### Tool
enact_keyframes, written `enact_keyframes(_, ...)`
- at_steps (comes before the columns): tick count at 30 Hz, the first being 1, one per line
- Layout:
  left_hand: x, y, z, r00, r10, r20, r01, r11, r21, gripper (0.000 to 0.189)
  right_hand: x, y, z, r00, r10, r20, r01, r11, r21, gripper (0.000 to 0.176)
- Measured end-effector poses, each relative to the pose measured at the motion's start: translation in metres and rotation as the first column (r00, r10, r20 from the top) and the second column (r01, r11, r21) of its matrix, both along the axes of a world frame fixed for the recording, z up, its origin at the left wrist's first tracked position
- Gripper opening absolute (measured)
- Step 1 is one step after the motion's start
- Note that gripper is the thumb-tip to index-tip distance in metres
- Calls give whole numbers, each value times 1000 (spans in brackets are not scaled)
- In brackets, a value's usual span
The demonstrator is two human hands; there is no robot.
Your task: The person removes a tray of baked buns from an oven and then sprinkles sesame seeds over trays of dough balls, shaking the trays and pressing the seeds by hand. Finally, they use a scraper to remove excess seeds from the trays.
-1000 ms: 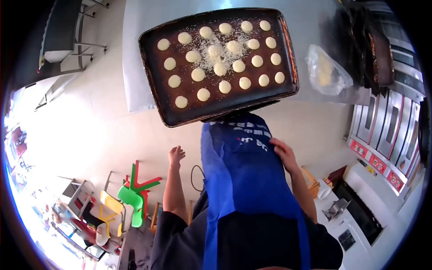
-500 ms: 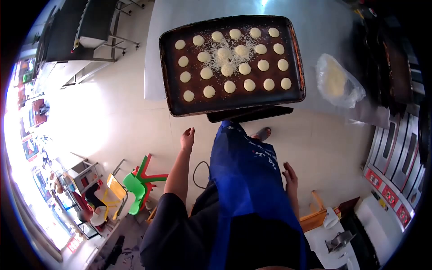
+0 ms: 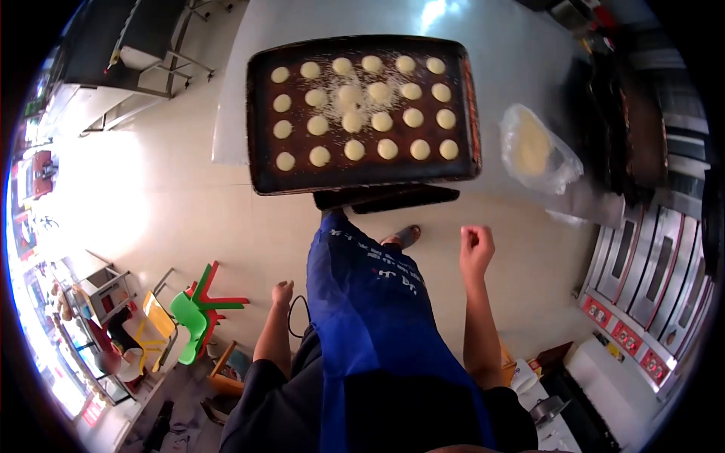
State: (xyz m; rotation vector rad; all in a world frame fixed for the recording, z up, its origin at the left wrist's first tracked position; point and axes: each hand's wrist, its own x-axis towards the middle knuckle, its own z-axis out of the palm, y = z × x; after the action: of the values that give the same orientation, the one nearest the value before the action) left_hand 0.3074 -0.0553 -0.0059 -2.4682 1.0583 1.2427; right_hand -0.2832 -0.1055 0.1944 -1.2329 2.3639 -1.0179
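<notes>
A dark baking tray [image 3: 260, 162] sits at the edge of the metal table, over the front of it. Rows of pale round dough pieces [image 3: 387, 149] lie on it, with whitish crumbs [image 3: 355, 83] scattered mainly around the upper middle. My right hand [image 3: 476, 249] is raised below the tray's right corner, apart from it, fingers curled in with nothing visible in them. Lower down on the left, my left hand [image 3: 282, 292] hangs beside the blue apron [image 3: 362, 302], its fingers curled and seemingly holding nothing. Neither hand touches the tray.
Under the tray's front edge, more dark trays [image 3: 408, 200] stick out. A clear plastic bag with pale contents [image 3: 532, 147] lies on the metal table [image 3: 498, 68]. Ovens [image 3: 642, 283] stand at right. Green and red chairs [image 3: 192, 317] are at lower left.
My right hand has risen and swung forward, its fingers now curled. My left hand has dropped back toward my body. The view has shifted, so the tray appears farther left.
</notes>
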Motion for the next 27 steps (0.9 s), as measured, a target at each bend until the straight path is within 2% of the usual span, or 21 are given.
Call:
enact_keyframes(1, 14, 0, -8, 995, 79, -59, -75, 994, 78, 53, 13, -42, 10, 1000, -11, 8, 11, 998, -54, 10)
enact_keyframes(2, 6, -13, 13, 983, 174, -54, -168, 980, 103, 51, 28, -83, 17, 999, 17, 32, -13, 991, -136, 9)
enact_keyframes(3, 13, -25, 14, 966, 233, -112, -215, 965, 149, 48, 47, -123, 23, 998, 41, 53, -29, 976, -216, 7)
enact_keyframes(5, 28, -55, 10, 935, 304, -183, -265, 941, 213, 45, 91, -200, 36, 992, 115, 55, -98, 962, -255, 6)
enact_keyframes(8, 38, -111, 23, 751, 507, -422, -530, 845, 72, 33, 153, -303, 28, 959, 281, 44, -260, 928, -266, 7)
enact_keyframes(9, 42, -128, 31, 704, 528, -475, -589, 808, 26, 37, 170, -333, 16, 950, 310, 25, -296, 926, -233, 7)
enact_keyframes(10, 50, -145, 35, 689, 526, -498, -591, 806, 33, 48, 185, -362, 2, 935, 353, -42, -351, 897, -269, 7)
enact_keyframes(11, 54, -157, 43, 655, 524, -544, -625, 781, 1, 48, 198, -388, -8, 922, 388, -19, -379, 888, -259, 7)
enact_keyframes(13, 58, -179, 56, 616, 519, -593, -652, 758, -13, 48, 218, -429, -31, 913, 387, -126, -405, 896, -180, 6)
enact_keyframes(14, 60, -185, 61, 602, 517, -609, -660, 751, -14, 48, 226, -447, -38, 894, 394, -213, -429, 890, -157, 6)
enact_keyframes(17, 68, -179, 60, 561, 549, -619, -676, 736, 40, 45, 242, -475, -59, 870, 423, -253, -459, 882, -103, 5)
enact_keyframes(19, 75, -167, 57, 537, 580, -612, -686, 723, 83, 43, 249, -485, -66, 822, 449, -350, -487, 873, -22, 4)
enact_keyframes(22, 90, -140, 46, 527, 670, -523, -693, 695, 192, 40, 252, -491, -72, 781, 469, -412, -503, 864, 30, 4)
enact_keyframes(24, 97, -129, 43, 544, 718, -435, -690, 678, 255, 38, 253, -493, -74, 778, 473, -413, -502, 864, 43, 5)
enact_keyframes(27, 104, -125, 42, 552, 719, -422, -683, 680, 266, 38, 253, -496, -75, 774, 478, -415, -505, 862, 49, 7)
